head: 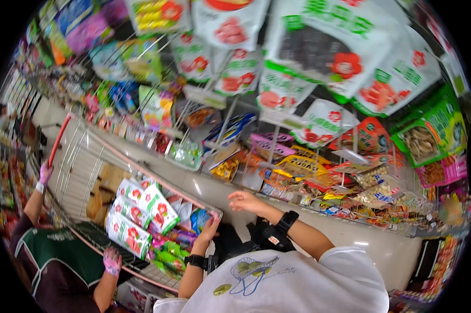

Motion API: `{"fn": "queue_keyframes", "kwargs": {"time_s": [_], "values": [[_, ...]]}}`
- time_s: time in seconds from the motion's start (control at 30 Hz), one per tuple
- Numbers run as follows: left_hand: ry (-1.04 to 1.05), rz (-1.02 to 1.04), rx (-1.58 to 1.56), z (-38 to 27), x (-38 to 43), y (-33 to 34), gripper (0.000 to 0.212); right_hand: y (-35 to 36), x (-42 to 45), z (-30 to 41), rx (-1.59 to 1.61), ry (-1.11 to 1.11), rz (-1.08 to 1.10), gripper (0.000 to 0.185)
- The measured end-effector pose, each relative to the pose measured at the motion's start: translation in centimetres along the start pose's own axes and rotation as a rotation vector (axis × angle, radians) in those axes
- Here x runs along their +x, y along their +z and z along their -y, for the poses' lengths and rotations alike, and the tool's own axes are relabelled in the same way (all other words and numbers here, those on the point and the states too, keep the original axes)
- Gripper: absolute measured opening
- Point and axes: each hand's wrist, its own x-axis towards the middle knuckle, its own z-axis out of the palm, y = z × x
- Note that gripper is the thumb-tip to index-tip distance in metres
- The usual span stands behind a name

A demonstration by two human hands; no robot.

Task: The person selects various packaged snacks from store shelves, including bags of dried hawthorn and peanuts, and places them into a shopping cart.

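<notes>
My left hand (209, 229) is at the near corner of a wire shopping cart (131, 161), its fingers on the pink rim. My right hand (245, 201) is in the air right of the cart, with nothing in it and its fingers loosely bent and apart. Several white snack pouches (130, 234) with red flower prints lie in the cart. Green snack packets (169, 256) and a blue packet (200, 220) lie nearer my left hand. A cardboard piece (111, 180) is farther along inside the cart.
Racks of hanging snack bags (333, 51) rise before me, with yellow packets (298, 167) on lower hooks. To the left, a co-worker in a green vest (61, 250) has one gloved hand (45, 172) at the cart's red handle (59, 137) and another (112, 261) by its side.
</notes>
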Motion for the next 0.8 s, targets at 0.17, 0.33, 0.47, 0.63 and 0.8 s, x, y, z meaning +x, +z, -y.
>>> {"fn": "queue_keyframes", "kwargs": {"time_s": [0.17,0.33,0.47,0.63,0.8], "values": [[-0.075,-0.241,0.4,6.4,7.3,-0.9,0.083,-7.3,-8.0,-2.1,0.133,-0.045,-0.204,0.025],[-0.039,-0.415,0.787,-1.9,2.6,3.1,0.087,-15.4,-16.0,-4.3,0.307,-0.227,-0.536,0.029],[0.404,-0.812,0.81,-9.1,-0.5,11.3,0.074,-20.4,-21.7,-4.2,0.332,-0.47,-0.919,0.036],[0.691,0.123,0.209,-19.0,0.2,23.5,0.051,-23.6,-25.4,-4.0,0.306,-0.62,-1.074,0.05],[1.135,0.115,0.339,-24.7,0.4,36.0,0.058,-25.8,-26.5,-4.8,0.295,-0.65,-1.0,0.073]]}}
